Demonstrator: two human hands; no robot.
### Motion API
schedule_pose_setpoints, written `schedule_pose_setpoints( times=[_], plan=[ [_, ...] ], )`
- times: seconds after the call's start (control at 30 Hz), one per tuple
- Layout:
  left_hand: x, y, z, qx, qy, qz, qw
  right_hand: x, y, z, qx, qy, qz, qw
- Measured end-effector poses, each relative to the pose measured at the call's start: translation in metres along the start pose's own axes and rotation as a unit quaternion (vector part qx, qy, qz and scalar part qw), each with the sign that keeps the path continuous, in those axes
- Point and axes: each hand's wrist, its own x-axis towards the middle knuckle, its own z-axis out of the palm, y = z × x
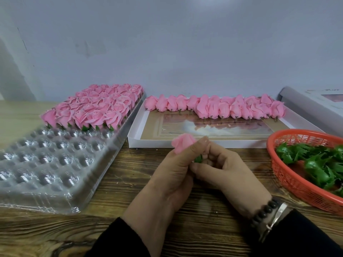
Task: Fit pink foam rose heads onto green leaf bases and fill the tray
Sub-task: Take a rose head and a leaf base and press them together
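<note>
Head view: rose meets leaf base at centre

Half-filled clear blister tray (55, 164) lies left, its empty dimpled cups nearest the left hand (167, 173), which pinches a soft pink foam rose head (183, 144). Right hand (228, 171) pinches the green leaf base (198, 158) beneath it. Spiky plastic leaves fill the orange mesh basket (289, 180) on the right.

No words or numbers to read anywhere. Only blurry gray marks on the rolled paper (315, 101) at the far right, too fuzzy to make out. Only a faded picture, with no letters, on the brown card inside the white box (185, 143) in the middle.
</note>
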Motion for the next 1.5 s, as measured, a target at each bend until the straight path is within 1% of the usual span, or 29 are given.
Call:
schedule_pose_setpoints(
  times=[0.1, 0.17, 0.2, 0.23, 0.27, 0.33, 0.4, 0.47, 0.5, 0.57, 0.6, 0.67, 0.73, 0.77, 0.83, 0.87, 0.93, 1.0, 1.03, 1.13, 1.17, 1.2, 1.23, 1.27, 1.37, 1.43, 1.5],
  plan=[
    [-0.002, 0.002, -0.002, 0.037, -0.012, -0.022, 0.999, -0.001, 0.0, -0.006, 0.003, -0.023, 0.026, 0.999],
    [-0.004, 0.004, -0.003, 0.092, 0.006, 0.0, 0.996, -0.002, 0.0, -0.007, -0.006, -0.019, 0.031, 0.999],
    [-0.005, 0.005, -0.004, 0.133, 0.025, 0.03, 0.99, -0.002, 0.0, -0.007, -0.006, 0.0, 0.028, 1.0],
    [-0.004, 0.005, -0.005, 0.188, 0.048, 0.068, 0.979, -0.001, 0.001, -0.008, -0.018, 0.032, 0.016, 0.999],
    [-0.003, 0.005, -0.006, 0.251, 0.075, 0.11, 0.959, -0.001, 0.0, -0.009, -0.039, 0.064, -0.004, 0.997],
    [-0.002, 0.005, -0.006, 0.346, 0.11, 0.164, 0.917, -0.002, -0.005, -0.01, -0.092, 0.091, -0.064, 0.989],
    [-0.002, 0.004, -0.004, 0.407, 0.102, 0.17, 0.892, -0.004, -0.008, -0.008, -0.165, 0.069, -0.113, 0.977],
    [-0.002, 0.003, -0.005, 0.478, 0.084, 0.174, 0.857, -0.005, -0.008, -0.007, -0.289, 0.048, -0.158, 0.943],
    [-0.002, 0.003, -0.006, 0.512, 0.077, 0.176, 0.837, -0.004, -0.006, -0.006, -0.325, 0.044, -0.175, 0.928],
    [-0.003, 0.003, -0.008, 0.557, 0.072, 0.175, 0.809, -0.003, -0.005, -0.007, -0.335, 0.039, -0.182, 0.923],
    [-0.004, 0.004, -0.007, 0.563, 0.07, 0.174, 0.805, -0.003, -0.005, -0.007, -0.324, 0.038, -0.175, 0.929],
    [-0.004, 0.003, -0.004, 0.563, 0.057, 0.177, 0.805, -0.002, -0.004, -0.008, -0.295, 0.049, -0.162, 0.941],
    [-0.004, 0.003, -0.002, 0.557, 0.045, 0.188, 0.808, -0.002, -0.004, -0.009, -0.28, 0.066, -0.157, 0.945],
    [-0.003, 0.003, -0.001, 0.543, 0.046, 0.18, 0.819, -0.001, -0.004, -0.01, -0.28, 0.075, -0.156, 0.944],
    [0.0, 0.002, -0.003, 0.494, 0.052, 0.125, 0.859, -0.002, -0.005, -0.01, -0.285, 0.089, -0.161, 0.941],
    [0.0, 0.001, -0.005, 0.482, 0.055, 0.099, 0.869, -0.002, -0.005, -0.01, -0.289, 0.095, -0.164, 0.938],
    [0.0, 0.001, -0.006, 0.494, 0.053, 0.079, 0.864, -0.002, -0.005, -0.01, -0.303, 0.094, -0.169, 0.933],
    [0.0, 0.002, -0.007, 0.516, 0.047, 0.085, 0.851, -0.003, -0.005, -0.008, -0.322, 0.082, -0.174, 0.927],
    [0.0, 0.003, -0.007, 0.503, 0.045, 0.084, 0.859, -0.003, -0.005, -0.007, -0.328, 0.078, -0.177, 0.925],
    [0.0, 0.004, -0.009, 0.391, 0.023, 0.058, 0.918, -0.003, -0.005, -0.009, -0.312, 0.099, -0.184, 0.927],
    [-0.001, 0.005, -0.01, 0.361, 0.013, 0.057, 0.931, -0.003, -0.005, -0.011, -0.301, 0.11, -0.181, 0.93],
    [-0.001, 0.005, -0.009, 0.349, 0.005, 0.058, 0.935, -0.002, -0.005, -0.013, -0.289, 0.118, -0.173, 0.934],
    [-0.001, 0.005, -0.01, 0.353, 0.001, 0.061, 0.934, -0.002, -0.005, -0.014, -0.276, 0.12, -0.164, 0.939],
    [-0.001, 0.005, -0.01, 0.374, 0.001, 0.066, 0.925, -0.002, -0.005, -0.014, -0.264, 0.116, -0.158, 0.944],
    [-0.002, 0.005, -0.009, 0.475, -0.007, 0.093, 0.875, -0.003, -0.008, -0.01, -0.264, 0.083, -0.15, 0.949],
    [-0.003, 0.003, -0.007, 0.508, -0.004, 0.103, 0.855, -0.003, -0.01, -0.008, -0.286, 0.058, -0.146, 0.945],
    [-0.004, 0.001, -0.005, 0.523, 0.006, 0.119, 0.844, -0.003, -0.012, -0.007, -0.321, 0.038, -0.157, 0.933]
  ],
)
